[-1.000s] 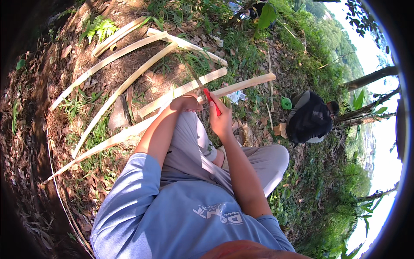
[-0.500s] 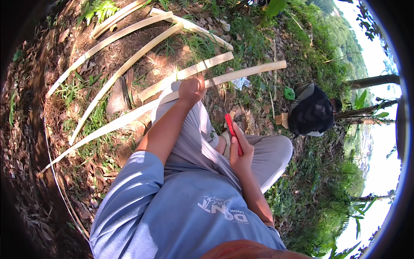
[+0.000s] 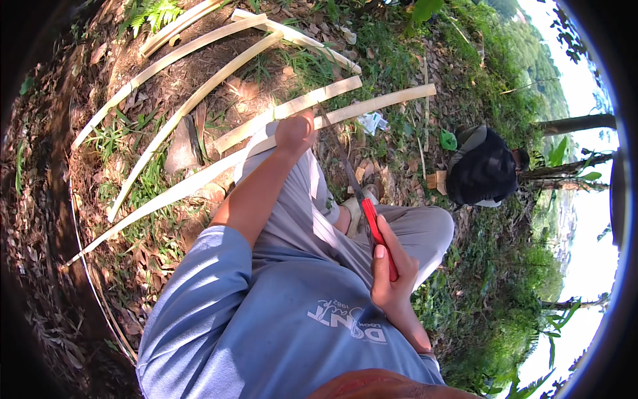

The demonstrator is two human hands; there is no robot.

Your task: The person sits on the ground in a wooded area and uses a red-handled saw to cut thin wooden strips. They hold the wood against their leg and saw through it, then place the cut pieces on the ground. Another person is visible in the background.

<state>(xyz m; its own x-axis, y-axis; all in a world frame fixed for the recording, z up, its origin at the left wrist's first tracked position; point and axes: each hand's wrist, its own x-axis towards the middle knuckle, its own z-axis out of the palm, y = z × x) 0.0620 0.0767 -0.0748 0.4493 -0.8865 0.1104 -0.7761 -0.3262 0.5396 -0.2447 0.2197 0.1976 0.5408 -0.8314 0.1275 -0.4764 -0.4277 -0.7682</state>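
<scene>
Head view, with 12 o'clock straight ahead: at 6 o'clock our shirt [image 3: 286, 292] fills the near side, and our trousers [image 3: 289, 206] show the legs folded, which seems to make a low workbench of the lap. Between 4 and 5 o'clock our right hand [image 3: 393, 271] is wrapped round the red handle of the tool [image 3: 373, 223], thumb along its side, likely to steady it; the blade points to 11 o'clock, though we cannot tell whether its far end touches anything. At 11 o'clock our left hand [image 3: 294, 135] is closed around the strip [image 3: 212, 172], which runs from 8 o'clock over our left knee and out toward 2 o'clock; the knee probably props it while the grip stops it turning. Just beyond, a short strip [image 3: 332, 94] lies nearly parallel. Farther out, at 10 o'clock, two long strips [image 3: 193, 102] lie side by side, apparently spread to stay within easy reach. Toward 3 o'clock, well apart from our hands, a co-worker [image 3: 482, 166] crouches beside a green bundle [image 3: 448, 139]; beyond leans a trunk [image 3: 577, 124].
</scene>
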